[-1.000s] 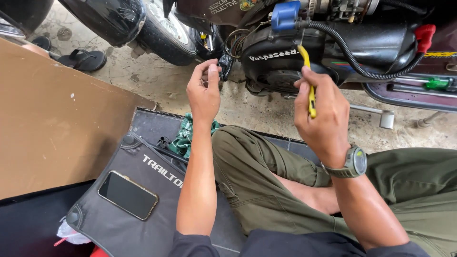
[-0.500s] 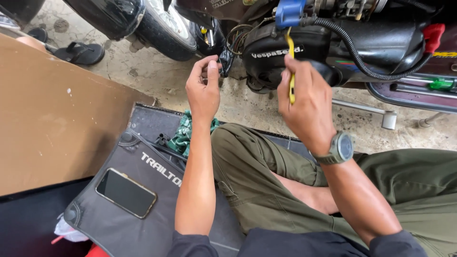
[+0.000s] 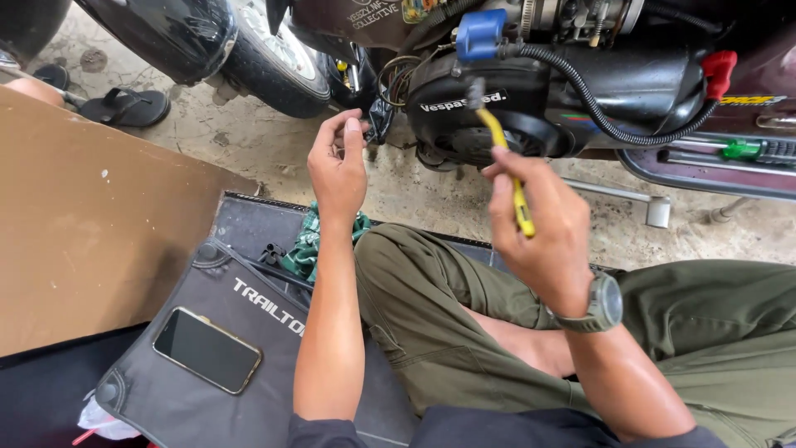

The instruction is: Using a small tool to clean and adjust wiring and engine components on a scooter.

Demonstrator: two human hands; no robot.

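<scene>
A: Where is the yellow-handled tool right now?

B: In the right hand; the fingers are curled tight round the lower part of the handle, and the shaft slants up and to the left, so its dark tip sits against the black engine cover of the scooter at the far side.

A: And the left hand?

B: It is raised to the left of the tool, well apart from the right hand; thumb and fingertips are pinched together near the dark gap between the engine cover and the rear tyre; whether something small is caught in that pinch, I cannot tell.

A: So the tool lies between the 2 hands?

B: No; it belongs wholly to the right hand, and the left hand does not touch it.

A: What else is about?

B: A wristwatch on the right wrist; a black ribbed hose curving across the engine; a blue cap above the cover; a green cloth on the black mat near the left forearm; 1 phone lying face up on that mat, near left; a brown board further left; a sandal on the concrete at far left.
</scene>
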